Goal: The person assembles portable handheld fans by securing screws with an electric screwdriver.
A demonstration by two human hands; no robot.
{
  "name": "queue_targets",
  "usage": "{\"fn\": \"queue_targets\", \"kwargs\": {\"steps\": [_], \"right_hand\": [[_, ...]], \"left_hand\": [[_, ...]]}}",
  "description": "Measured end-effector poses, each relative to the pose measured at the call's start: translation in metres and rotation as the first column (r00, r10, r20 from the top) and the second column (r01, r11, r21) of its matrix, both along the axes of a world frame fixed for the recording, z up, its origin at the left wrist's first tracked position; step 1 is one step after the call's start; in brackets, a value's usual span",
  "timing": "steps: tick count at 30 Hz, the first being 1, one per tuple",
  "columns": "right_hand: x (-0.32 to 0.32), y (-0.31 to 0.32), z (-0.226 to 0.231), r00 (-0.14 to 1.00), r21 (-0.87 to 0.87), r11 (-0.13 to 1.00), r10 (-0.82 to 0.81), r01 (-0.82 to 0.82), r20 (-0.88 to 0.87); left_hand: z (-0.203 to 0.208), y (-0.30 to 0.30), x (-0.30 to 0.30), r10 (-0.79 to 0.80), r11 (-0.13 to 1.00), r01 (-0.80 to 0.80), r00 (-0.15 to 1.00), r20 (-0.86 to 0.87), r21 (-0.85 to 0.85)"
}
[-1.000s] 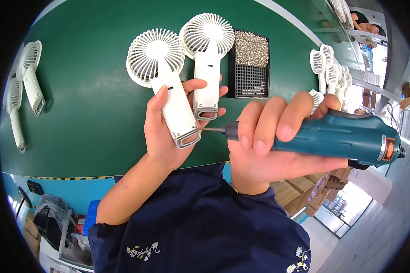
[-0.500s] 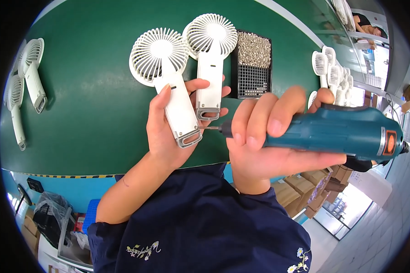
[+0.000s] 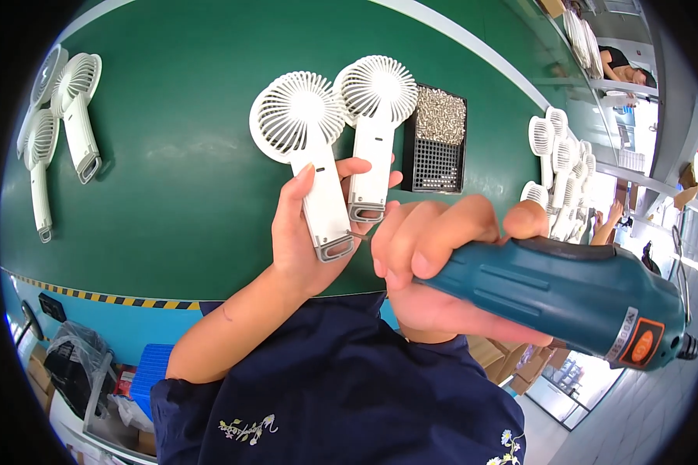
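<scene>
My left hand (image 3: 293,232) is closed round the handles of two white handheld fans, a nearer fan (image 3: 326,198) and a second fan (image 3: 371,159) just right of it. Both have round slatted heads pointing away from me and grey loops at the handle ends. In my right hand (image 3: 450,256) is a teal electric screwdriver (image 3: 543,291), held nearly level. Its thin bit reaches the lower right corner of the nearer fan's handle, near a small screw; whether it sits in a screw I cannot tell.
A black screw tray (image 3: 436,167), heaped with small silver screws in its far half, lies right of the fans. Several more white fans (image 3: 78,128) rest at the left, and others (image 3: 564,159) cluster at the far right of the green table (image 3: 178,155). Another person (image 3: 624,68) is at upper right.
The view has shifted, so the fans and tray appear lower and more to the right. The screwdriver's back end has tilted down toward me. Both hands keep their holds.
</scene>
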State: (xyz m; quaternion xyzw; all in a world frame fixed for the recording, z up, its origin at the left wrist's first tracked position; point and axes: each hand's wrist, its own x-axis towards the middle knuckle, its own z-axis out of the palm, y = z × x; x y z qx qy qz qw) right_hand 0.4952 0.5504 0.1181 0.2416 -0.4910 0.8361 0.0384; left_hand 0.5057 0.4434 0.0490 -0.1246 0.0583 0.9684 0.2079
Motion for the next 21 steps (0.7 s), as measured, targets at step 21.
{"fn": "queue_targets", "kwargs": {"steps": [21], "right_hand": [[0.002,-0.006,-0.002,0.996,-0.081,0.993,-0.084,0.084,0.007]], "left_hand": [[-0.001,-0.003,0.0,-0.015,1.0,0.015,1.0,-0.017,0.012]]}}
